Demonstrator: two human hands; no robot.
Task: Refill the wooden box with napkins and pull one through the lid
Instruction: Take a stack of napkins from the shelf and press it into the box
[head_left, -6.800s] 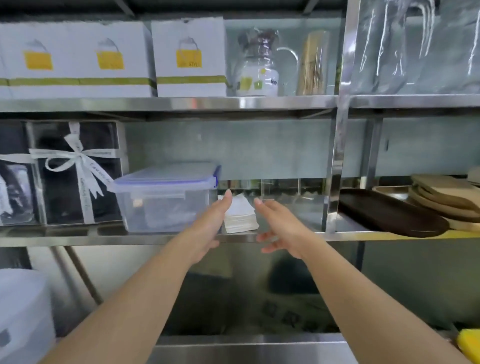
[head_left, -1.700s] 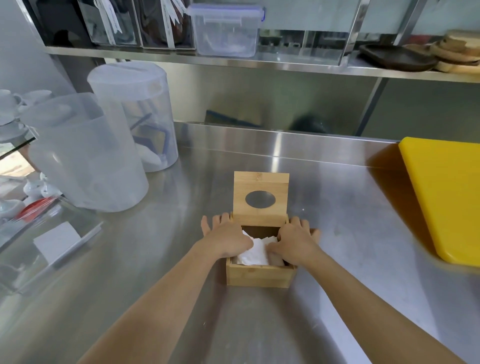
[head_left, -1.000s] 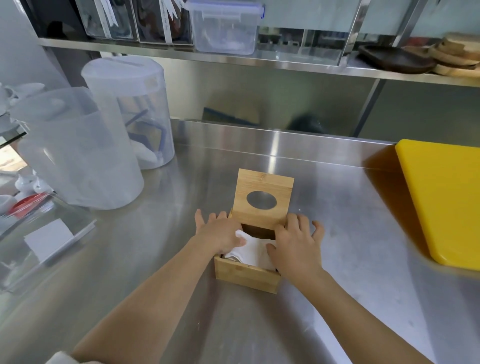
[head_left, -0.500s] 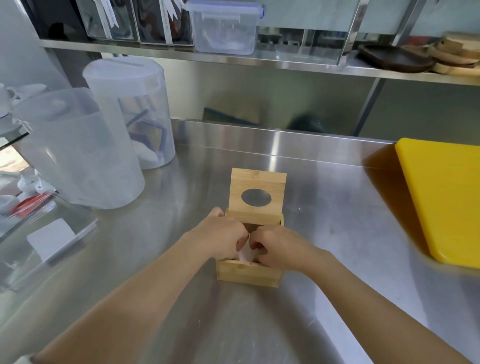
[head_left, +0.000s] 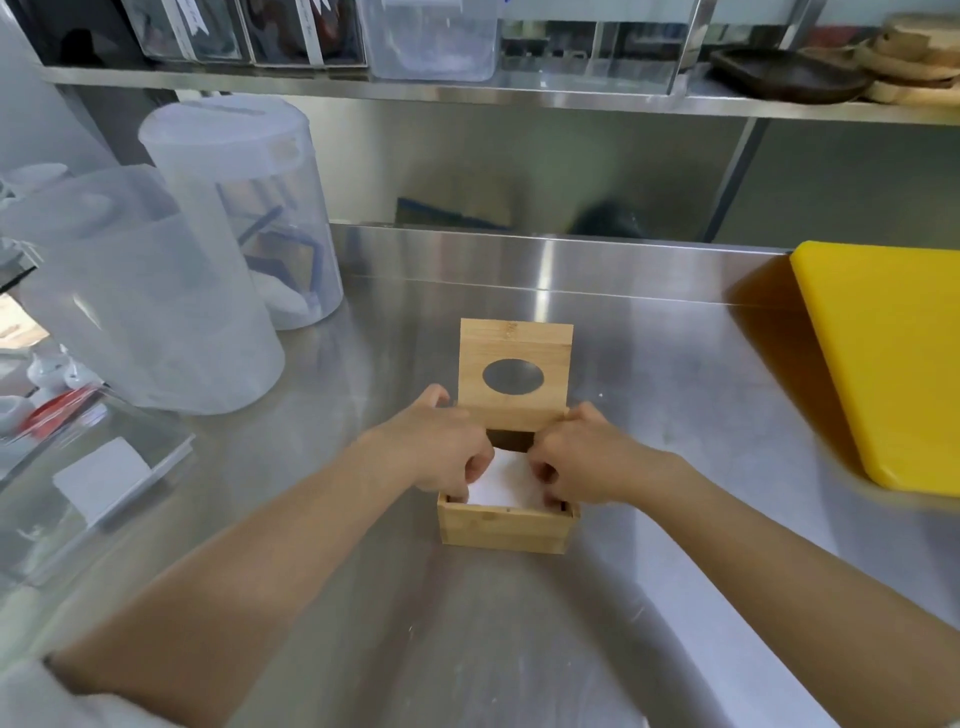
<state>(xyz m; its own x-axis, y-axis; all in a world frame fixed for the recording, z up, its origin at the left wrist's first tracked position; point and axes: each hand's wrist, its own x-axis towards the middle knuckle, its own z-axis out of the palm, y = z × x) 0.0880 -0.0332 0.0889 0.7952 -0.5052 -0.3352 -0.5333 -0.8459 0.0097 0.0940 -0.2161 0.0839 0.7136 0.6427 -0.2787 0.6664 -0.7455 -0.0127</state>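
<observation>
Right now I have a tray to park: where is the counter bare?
Bare steel lies between the wooden box and the yellow cutting board, and behind the open lid. The left is crowded with clear plastic containers.

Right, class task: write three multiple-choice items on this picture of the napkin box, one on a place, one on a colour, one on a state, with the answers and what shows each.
1. Where is the wooden box?
A. on the steel counter
B. on the shelf
C. on the cutting board

2. What colour is the cutting board at the right?
A. green
B. yellow
C. white

3. How is the lid of the box?
A. shut flat
B. lying off on the counter
C. raised open at the back

Answers: 1 A, the box stands on bare steel in front of the person. 2 B, the board is bright yellow. 3 C, the lid with its oval hole stands up behind the napkins, and the left hand and right hand reach into the open box.
</observation>
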